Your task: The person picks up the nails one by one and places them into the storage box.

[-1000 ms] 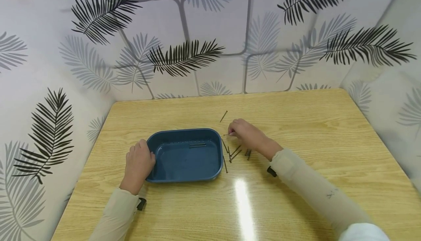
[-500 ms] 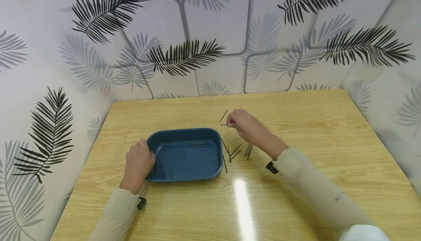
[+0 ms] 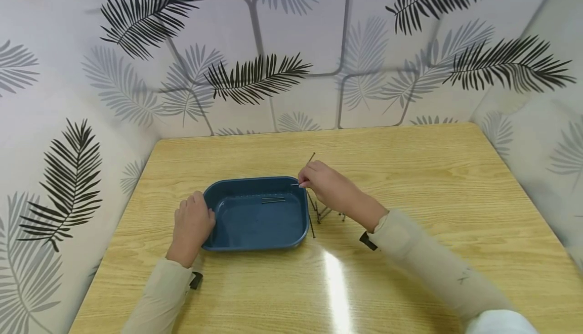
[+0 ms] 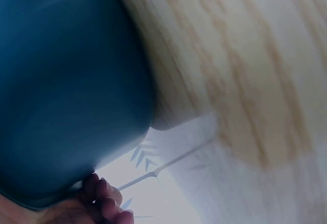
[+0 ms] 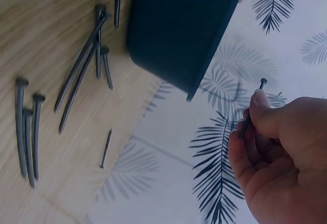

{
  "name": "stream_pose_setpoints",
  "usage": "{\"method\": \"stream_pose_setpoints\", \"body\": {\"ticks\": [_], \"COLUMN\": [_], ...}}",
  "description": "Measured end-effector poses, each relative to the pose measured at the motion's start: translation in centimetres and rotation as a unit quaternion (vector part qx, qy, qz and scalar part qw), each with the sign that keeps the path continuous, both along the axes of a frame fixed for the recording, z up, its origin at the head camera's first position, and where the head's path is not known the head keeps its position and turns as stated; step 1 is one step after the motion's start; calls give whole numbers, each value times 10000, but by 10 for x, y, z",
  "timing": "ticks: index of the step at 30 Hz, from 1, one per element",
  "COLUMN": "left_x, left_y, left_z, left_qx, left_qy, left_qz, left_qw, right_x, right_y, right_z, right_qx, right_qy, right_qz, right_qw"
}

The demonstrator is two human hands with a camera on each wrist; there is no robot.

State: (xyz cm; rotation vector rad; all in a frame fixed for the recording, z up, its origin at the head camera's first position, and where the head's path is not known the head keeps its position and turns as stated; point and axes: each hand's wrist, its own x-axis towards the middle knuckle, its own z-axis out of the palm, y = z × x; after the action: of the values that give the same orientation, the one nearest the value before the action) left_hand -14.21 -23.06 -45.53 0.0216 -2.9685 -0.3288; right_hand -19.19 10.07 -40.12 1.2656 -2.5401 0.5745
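Observation:
A blue plastic tray (image 3: 255,243) stands on the wooden table, with a few nails (image 3: 273,200) lying on its floor. My left hand (image 3: 193,225) grips the tray's left end, fingers curled over the rim; in the left wrist view the fingertips (image 4: 110,198) show at the tray's edge. Between thumb and fingers my right hand (image 3: 325,184) pinches a single nail (image 5: 262,83), over the tray's far right corner in the head view. Several loose nails (image 5: 76,76) lie on the table beside the tray's right end, partly hidden by the right hand in the head view.
One more nail (image 5: 106,150) lies apart toward the table's far side. Behind the wooden table (image 3: 410,157) rises a wall (image 3: 296,30) with a leaf pattern. A bright reflection streaks the tabletop near the front.
My right hand first moved away toward the far side with the pinched nail, then came left and nearer, over the tray's corner. The left hand and tray have stayed in place.

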Motion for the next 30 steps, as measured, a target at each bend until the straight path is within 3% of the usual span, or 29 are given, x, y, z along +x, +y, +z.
{"method": "stream_pose_setpoints", "body": {"ticks": [7,18,30], "left_x": [1,1,1], "left_y": [1,2,1], "left_z": [1,3,1], "left_qx": [5,-2,-26], "left_qy": [-80,-72,12], "left_qz": [20,35,49], "left_qw": [10000,10000,10000], "right_x": [4,8,4], "right_y": [-18,-40,-59], "right_z": [-8,-13,-26], "right_qx": [121,367,606], "right_qy": [-40,-437,-539], "right_qz": [51,133,286], "right_qw": [9999,9983,9963]}}
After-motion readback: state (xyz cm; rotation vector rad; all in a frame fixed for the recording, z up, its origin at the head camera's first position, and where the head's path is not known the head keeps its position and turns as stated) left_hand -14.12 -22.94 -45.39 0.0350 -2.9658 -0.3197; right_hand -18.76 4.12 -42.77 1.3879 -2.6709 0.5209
